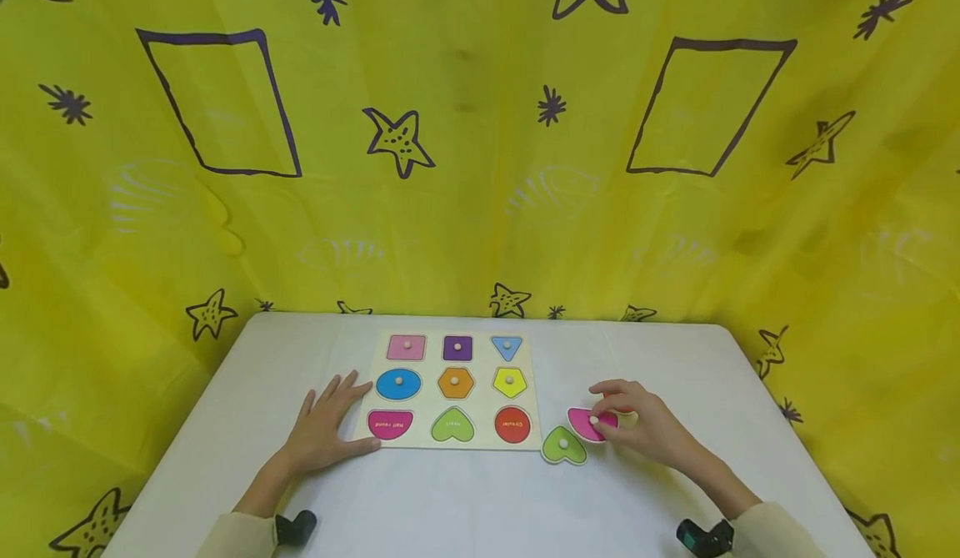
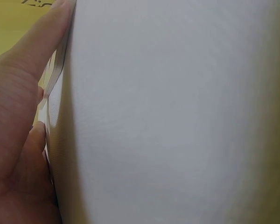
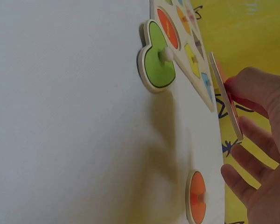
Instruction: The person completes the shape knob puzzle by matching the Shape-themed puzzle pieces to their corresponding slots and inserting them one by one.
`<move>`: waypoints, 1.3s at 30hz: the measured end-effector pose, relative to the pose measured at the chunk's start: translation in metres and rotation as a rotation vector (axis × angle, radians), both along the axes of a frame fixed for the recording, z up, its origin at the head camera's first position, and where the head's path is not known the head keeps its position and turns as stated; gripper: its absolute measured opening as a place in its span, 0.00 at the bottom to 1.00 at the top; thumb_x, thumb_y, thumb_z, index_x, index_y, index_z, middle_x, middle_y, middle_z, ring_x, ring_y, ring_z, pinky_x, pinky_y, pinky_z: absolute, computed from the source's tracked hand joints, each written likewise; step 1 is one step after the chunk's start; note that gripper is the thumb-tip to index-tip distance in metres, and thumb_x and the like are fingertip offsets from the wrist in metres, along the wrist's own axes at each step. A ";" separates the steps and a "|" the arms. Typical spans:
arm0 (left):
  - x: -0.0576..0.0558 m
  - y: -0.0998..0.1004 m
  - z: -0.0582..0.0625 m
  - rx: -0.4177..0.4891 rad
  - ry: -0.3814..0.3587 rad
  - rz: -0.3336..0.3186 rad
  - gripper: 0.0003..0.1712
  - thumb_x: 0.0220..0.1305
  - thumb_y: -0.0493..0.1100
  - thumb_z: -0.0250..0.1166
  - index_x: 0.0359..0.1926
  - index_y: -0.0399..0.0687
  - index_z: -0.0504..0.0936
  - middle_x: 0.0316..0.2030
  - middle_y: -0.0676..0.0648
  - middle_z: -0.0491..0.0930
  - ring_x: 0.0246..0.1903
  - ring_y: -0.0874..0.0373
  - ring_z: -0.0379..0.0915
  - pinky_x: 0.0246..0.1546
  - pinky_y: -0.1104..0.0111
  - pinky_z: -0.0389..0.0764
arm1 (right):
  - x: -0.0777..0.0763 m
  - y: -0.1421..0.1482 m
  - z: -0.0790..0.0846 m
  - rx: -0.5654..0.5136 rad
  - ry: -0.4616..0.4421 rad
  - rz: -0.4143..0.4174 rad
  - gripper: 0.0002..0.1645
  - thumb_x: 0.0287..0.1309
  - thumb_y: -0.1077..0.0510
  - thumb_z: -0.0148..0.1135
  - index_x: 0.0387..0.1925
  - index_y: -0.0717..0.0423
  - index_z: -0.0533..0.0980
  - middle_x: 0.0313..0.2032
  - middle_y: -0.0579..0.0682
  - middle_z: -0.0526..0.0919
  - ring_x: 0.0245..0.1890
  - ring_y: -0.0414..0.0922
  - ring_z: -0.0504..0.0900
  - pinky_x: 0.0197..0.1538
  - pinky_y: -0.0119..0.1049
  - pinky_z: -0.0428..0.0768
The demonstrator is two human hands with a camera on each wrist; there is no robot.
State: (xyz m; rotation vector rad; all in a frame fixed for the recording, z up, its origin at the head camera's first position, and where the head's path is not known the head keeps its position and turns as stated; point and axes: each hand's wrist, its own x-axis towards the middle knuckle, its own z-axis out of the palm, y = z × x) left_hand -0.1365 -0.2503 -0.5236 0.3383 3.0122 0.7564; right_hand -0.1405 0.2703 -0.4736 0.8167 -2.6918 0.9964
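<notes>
A wooden shape puzzle board [image 1: 482,437] lies on the table, its bottom row of recesses bare: pink half round, green heart and red circle. My left hand [image 1: 326,429] rests at the board's left side, fingers spread, thumb at the lower left corner. Between right thumb and forefinger I pinch a pink half-round piece [image 1: 583,424], and the right wrist view shows it raised off the table. My right hand [image 1: 648,429] is right of the board. Beside the board's lower right corner lies a green heart piece [image 3: 155,63]. An orange-red round piece [image 3: 196,191] lies near my right hand.
In the board's upper rows sit knobbed pieces, among them a blue oval [image 1: 398,391], an orange hexagon [image 1: 456,391] and a yellow pentagon [image 1: 510,391]. The white table [image 1: 465,508] ends at a yellow patterned curtain [image 1: 465,233] behind.
</notes>
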 end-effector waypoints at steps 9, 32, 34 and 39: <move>0.000 0.001 0.000 -0.011 0.003 0.003 0.58 0.47 0.71 0.75 0.75 0.51 0.69 0.77 0.35 0.59 0.77 0.32 0.43 0.71 0.30 0.36 | -0.019 -0.022 0.008 -0.006 -0.073 -0.020 0.11 0.55 0.61 0.77 0.35 0.40 0.86 0.54 0.53 0.84 0.57 0.56 0.79 0.58 0.62 0.79; 0.002 0.003 -0.006 0.016 0.048 0.003 0.58 0.43 0.73 0.76 0.72 0.49 0.71 0.75 0.33 0.61 0.75 0.29 0.46 0.69 0.27 0.39 | -0.057 -0.118 0.013 -0.102 -0.175 0.059 0.03 0.59 0.58 0.75 0.35 0.47 0.87 0.57 0.57 0.83 0.60 0.57 0.76 0.55 0.57 0.82; 0.002 0.003 -0.006 0.017 0.052 0.003 0.58 0.44 0.72 0.76 0.72 0.49 0.71 0.75 0.33 0.60 0.75 0.29 0.46 0.69 0.27 0.38 | -0.058 -0.129 0.012 -0.108 -0.188 0.066 0.03 0.59 0.58 0.75 0.35 0.47 0.87 0.57 0.58 0.83 0.60 0.57 0.76 0.56 0.57 0.82; 0.002 0.003 0.000 -0.005 0.003 0.012 0.58 0.45 0.72 0.76 0.74 0.50 0.70 0.76 0.35 0.59 0.76 0.31 0.44 0.71 0.28 0.36 | -0.061 -0.154 0.007 -0.133 -0.223 0.089 0.03 0.60 0.58 0.74 0.36 0.48 0.87 0.57 0.58 0.83 0.63 0.57 0.75 0.58 0.56 0.82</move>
